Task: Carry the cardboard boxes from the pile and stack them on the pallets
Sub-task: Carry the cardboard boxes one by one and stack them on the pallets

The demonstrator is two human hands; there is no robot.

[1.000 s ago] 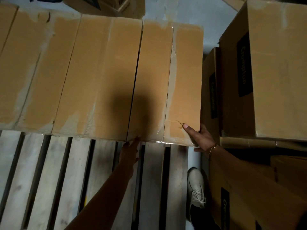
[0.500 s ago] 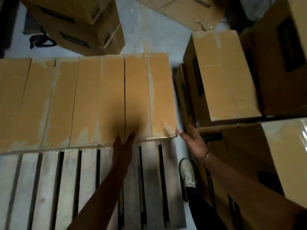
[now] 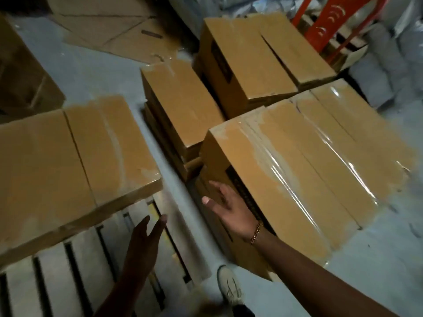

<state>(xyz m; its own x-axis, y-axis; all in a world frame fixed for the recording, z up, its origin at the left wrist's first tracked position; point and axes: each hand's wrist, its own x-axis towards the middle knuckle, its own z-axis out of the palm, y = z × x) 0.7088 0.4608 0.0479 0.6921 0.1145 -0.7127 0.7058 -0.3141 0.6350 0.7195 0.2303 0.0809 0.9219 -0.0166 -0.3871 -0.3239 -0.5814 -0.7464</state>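
Observation:
A taped cardboard box lies on the pale wooden pallet at the left. To the right the pile holds a large taped box, a smaller box behind it and a taller one further back. My left hand hovers open over the pallet's bare slats, just in front of the placed box. My right hand, with a gold bracelet on the wrist, is open with fingers spread against the near left side of the large taped box.
Flattened cardboard lies on the grey floor at the back. A brown box stands far left. An orange metal frame rises at the back right. My shoe stands in the gap between pallet and pile.
Both hands have come off the box on the pallet. The view has swung right to the pile, and my right hand has moved over to the large taped box.

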